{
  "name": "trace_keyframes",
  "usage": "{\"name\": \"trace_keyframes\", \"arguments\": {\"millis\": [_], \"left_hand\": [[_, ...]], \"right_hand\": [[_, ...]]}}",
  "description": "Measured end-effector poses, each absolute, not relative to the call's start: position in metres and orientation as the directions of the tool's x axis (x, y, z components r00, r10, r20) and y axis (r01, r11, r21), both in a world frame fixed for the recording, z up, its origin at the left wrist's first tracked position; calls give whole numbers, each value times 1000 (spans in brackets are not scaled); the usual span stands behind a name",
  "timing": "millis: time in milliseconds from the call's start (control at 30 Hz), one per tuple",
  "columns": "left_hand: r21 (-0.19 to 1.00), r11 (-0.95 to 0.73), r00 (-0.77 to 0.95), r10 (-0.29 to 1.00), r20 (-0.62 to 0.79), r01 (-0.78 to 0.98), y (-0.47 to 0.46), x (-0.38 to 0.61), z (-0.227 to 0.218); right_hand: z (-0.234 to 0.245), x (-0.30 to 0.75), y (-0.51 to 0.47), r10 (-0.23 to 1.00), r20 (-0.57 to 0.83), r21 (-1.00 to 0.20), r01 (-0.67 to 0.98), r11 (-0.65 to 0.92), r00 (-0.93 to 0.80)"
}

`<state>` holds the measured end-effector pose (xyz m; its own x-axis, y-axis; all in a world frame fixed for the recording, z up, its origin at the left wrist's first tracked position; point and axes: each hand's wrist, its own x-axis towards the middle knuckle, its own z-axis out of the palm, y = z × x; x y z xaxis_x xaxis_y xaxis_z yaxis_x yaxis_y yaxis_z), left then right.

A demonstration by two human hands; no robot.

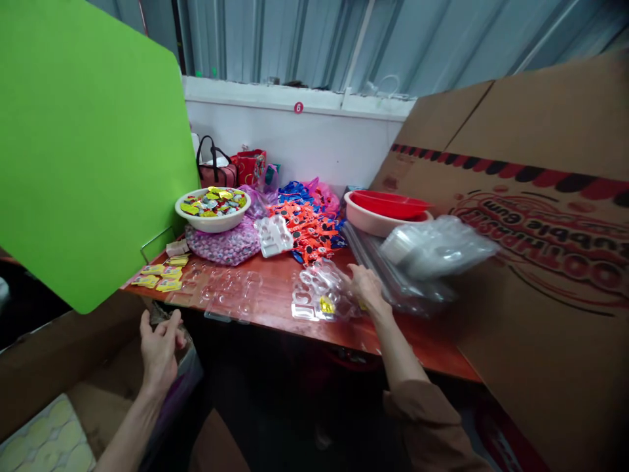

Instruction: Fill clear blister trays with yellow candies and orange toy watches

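Observation:
My left hand (160,347) hangs in front of the table's left edge, above a cardboard box, its fingers apart and nothing visible in it. My right hand (367,288) reaches over the table, fingers stretched toward a heap of clear plastic blister trays (307,295) and touching or very near its right side. A small yellow-wrapped piece (326,305) lies in that heap. More clear moulded trays (230,288) lie in a row along the front edge. Behind the heap is a pile of orange and blue plastic pieces (314,229), with a whitish moulded tray (274,236) beside it.
A white basin (211,223) of wrapped pieces rests on a bag of small round items (223,244). Yellow cards (164,278) lie at left. Plastic bags (437,246) and a red basin (388,204) stand right. A green panel (93,144) and large cardboard (540,216) flank the table.

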<state>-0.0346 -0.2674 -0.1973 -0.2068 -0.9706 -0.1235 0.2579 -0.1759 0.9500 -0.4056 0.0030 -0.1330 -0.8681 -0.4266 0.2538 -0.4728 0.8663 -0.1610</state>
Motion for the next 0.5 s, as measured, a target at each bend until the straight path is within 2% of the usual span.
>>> {"name": "trace_keyframes", "arguments": {"millis": [100,133,200,267,367,433,500], "left_hand": [[926,-155,-234,-969,-76,344,-233,-36,-180],[919,-168,-269,-960,-71,357,-221,-39,-174],[907,-209,-370,-927,-63,366,-199,-51,-161],[890,-288,-512,-856,-74,353,-179,-66,-152],[812,-513,-748,-646,-151,279,-154,-90,-148],[716,-661,-867,-472,-162,226,-139,-103,-152],[622,-758,-941,-323,-99,195,-127,-111,-160]], "right_hand": [[-143,-426,17,-503,183,-381,-533,756,-844],[-143,-430,19,-524,185,-421,-549,722,-831],[-138,-433,23,-501,237,-477,-549,686,-832],[-128,-428,29,-429,288,-594,-511,621,-856],[-115,-395,37,-394,265,-812,-424,402,-880],[-114,-356,39,-463,191,-900,-343,269,-866],[-123,-310,37,-548,103,-950,-245,192,-830]]}}
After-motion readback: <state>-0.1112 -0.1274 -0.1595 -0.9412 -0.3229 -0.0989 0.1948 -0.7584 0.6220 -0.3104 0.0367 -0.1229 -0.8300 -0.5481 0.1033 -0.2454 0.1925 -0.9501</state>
